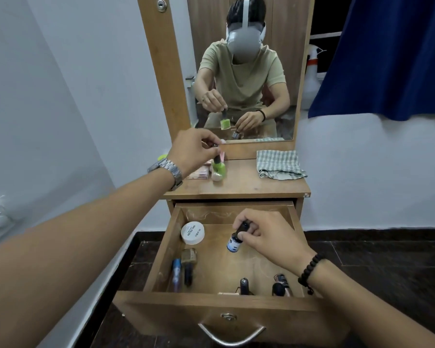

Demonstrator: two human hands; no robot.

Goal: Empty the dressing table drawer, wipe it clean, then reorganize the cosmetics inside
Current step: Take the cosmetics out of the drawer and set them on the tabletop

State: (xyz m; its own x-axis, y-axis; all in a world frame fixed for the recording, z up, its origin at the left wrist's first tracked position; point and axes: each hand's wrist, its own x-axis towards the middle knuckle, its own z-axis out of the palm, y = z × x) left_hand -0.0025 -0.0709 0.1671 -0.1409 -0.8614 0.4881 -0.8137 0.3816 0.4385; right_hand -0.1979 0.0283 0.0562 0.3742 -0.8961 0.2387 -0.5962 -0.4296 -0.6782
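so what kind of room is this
Most likely a bedroom or dressing corner at home: a wooden dressing table with an upright mirror, its open drawer holding small cosmetics, and a blue curtain to the right.

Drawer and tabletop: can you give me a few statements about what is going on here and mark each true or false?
1. The drawer is open. True.
2. The left hand holds a red bottle. False: it grips a green bottle by its dark cap, over the tabletop.
3. The right hand holds a blue bottle inside the drawer. True.
4. The checked cloth lies in the drawer. False: it lies folded on the tabletop.
5. A white jar lies in the drawer. True.
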